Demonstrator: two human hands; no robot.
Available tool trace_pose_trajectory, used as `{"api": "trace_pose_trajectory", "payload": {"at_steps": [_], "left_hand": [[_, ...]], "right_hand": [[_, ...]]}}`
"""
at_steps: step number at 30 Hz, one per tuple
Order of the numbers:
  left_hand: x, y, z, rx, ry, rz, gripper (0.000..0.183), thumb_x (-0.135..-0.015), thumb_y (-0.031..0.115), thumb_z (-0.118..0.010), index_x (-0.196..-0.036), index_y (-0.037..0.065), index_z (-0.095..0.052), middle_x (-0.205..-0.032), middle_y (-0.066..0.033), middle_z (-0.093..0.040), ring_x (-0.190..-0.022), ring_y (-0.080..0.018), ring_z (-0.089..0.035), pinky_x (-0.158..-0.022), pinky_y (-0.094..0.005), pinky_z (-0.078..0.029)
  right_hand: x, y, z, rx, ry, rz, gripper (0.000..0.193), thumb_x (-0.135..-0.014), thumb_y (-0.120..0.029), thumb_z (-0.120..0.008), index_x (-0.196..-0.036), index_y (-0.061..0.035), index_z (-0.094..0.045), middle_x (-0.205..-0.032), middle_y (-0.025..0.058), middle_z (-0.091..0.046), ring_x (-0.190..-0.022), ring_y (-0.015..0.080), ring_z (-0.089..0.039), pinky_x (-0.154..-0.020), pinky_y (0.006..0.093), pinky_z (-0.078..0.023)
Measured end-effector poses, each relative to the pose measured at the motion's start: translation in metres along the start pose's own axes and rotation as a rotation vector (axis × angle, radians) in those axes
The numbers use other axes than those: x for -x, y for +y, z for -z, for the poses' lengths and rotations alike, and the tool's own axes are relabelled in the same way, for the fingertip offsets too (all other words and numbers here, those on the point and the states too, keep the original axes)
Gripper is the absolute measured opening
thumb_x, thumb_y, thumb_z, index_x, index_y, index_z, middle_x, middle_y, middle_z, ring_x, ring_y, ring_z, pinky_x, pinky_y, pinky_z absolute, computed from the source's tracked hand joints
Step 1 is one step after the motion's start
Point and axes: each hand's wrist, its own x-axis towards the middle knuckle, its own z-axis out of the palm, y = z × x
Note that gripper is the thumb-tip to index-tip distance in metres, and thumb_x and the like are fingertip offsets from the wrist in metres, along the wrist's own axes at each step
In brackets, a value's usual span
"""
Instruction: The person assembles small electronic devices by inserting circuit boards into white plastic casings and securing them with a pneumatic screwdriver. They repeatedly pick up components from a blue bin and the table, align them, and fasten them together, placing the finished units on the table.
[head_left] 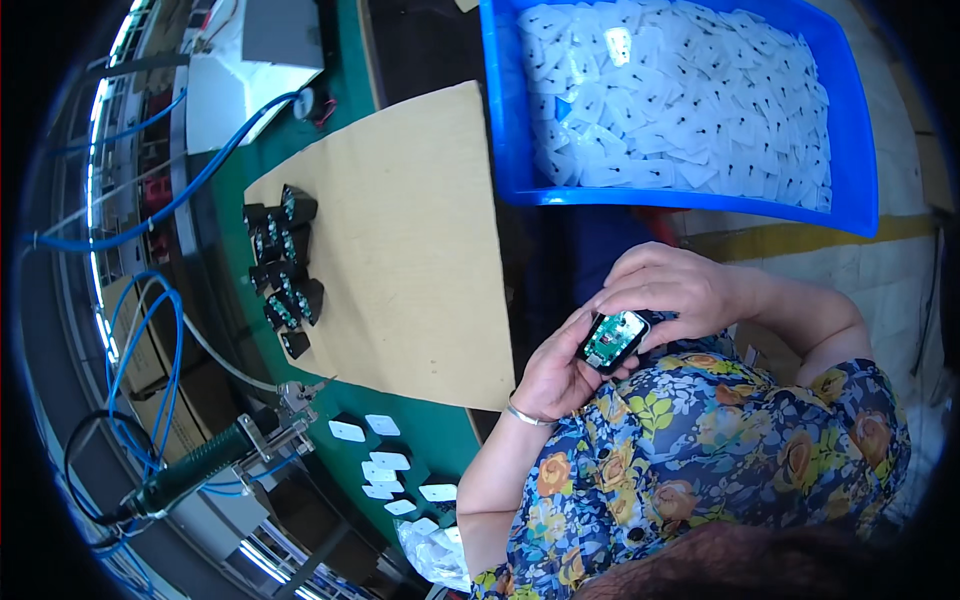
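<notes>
You are sitting at a green workbench [345, 90] that is curving away along your left side. At the far right, a big blue plastic bin [850, 170] is standing full of small white flat pieces [680, 100], heaped to the rim. Left of the bin, a large sheet of tan cardboard [420, 250] is lying on the bench, reaching from the far side back toward you. Blue hoses [170, 205] are looping along the far left edge of the bench. At the near left, a green-handled powered tool [195, 468] is resting in a metal holder, its tip pointing up and to the right, toward the cardboard. A cluster of small black housings [283, 265] is sitting on the left edge of the cardboard, some showing green circuit boards. Near you, several small white tabs [385, 465] are lying loose on the green surface below the cardboard.

You are holding a small black housing [613, 340] close in front of your chest, right of the cardboard. Its open face, showing a green circuit board, is turning up toward you, and its long axis is running from lower left to upper right. Your left hand [555, 372] is cupping it from below, fingers curled around its lower left end. Your right hand [665, 290] is arching over it from the far side, fingers bent and closing on its upper edge.
</notes>
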Motion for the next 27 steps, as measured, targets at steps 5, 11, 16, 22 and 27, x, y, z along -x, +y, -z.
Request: {"api": "trace_pose_trajectory", "payload": {"at_steps": [5,11,16,22,27], "left_hand": [[0.006,0.0,0.007,-0.019,0.062,-0.084,0.056,-0.088,0.031,-0.051,-0.132,0.005,-0.03,-0.115,-0.0152,-0.051,-0.088,-0.027,-0.059,-0.075,-0.034,-0.051],[-0.007,-0.012,-0.001,-0.026,0.126,-0.125,0.051,-0.09,0.03,-0.048,-0.131,0.005,-0.033,-0.114,-0.0142,-0.052,-0.088,-0.0282,-0.059,-0.073,-0.0341,-0.051],[-0.01,-0.001,0.014,-0.151,0.076,-0.093,0.049,-0.091,0.031,-0.046,-0.13,0.005,-0.034,-0.112,-0.0134,-0.054,-0.088,-0.0271,-0.059,-0.074,-0.0331,-0.05],[-0.008,-0.004,0.004,-0.236,0.096,-0.135,0.05,-0.091,0.032,-0.046,-0.129,0.002,-0.034,-0.11,-0.0126,-0.054,-0.089,-0.0256,-0.059,-0.074,-0.0331,-0.049],[-0.006,-0.007,0.007,-0.196,0.112,-0.166,0.049,-0.09,0.031,-0.047,-0.129,0.002,-0.035,-0.111,-0.0128,-0.054,-0.088,-0.0255,-0.059,-0.074,-0.0333,-0.048]], "right_hand": [[0.03,0.032,0.048,0.099,0.14,-0.36,0.048,-0.068,-0.019,-0.072,-0.11,-0.0034,-0.055,-0.108,0.0137,-0.055,-0.101,0.0297,-0.051,-0.088,0.0387,-0.039],[0.168,0.12,0.137,0.926,0.344,-1.008,0.036,-0.073,-0.021,-0.065,-0.106,-0.0079,-0.058,-0.11,0.0109,-0.055,-0.106,0.0284,-0.048,-0.093,0.0361,-0.037],[0.146,0.147,0.116,1.065,0.448,-1.108,0.045,-0.073,-0.038,-0.064,-0.103,-0.0046,-0.061,-0.116,0.0138,-0.051,-0.112,0.0306,-0.042,-0.096,0.0381,-0.033],[0.095,0.167,0.112,1.167,0.327,-1.426,0.062,-0.068,-0.052,-0.064,-0.1,0.0016,-0.062,-0.125,0.0154,-0.043,-0.119,0.0302,-0.033,-0.101,0.0427,-0.023],[0.085,0.169,0.109,1.104,0.268,-1.535,0.064,-0.067,-0.051,-0.065,-0.104,0.0012,-0.06,-0.127,0.0135,-0.041,-0.12,0.0286,-0.031,-0.102,0.0409,-0.022]]}}
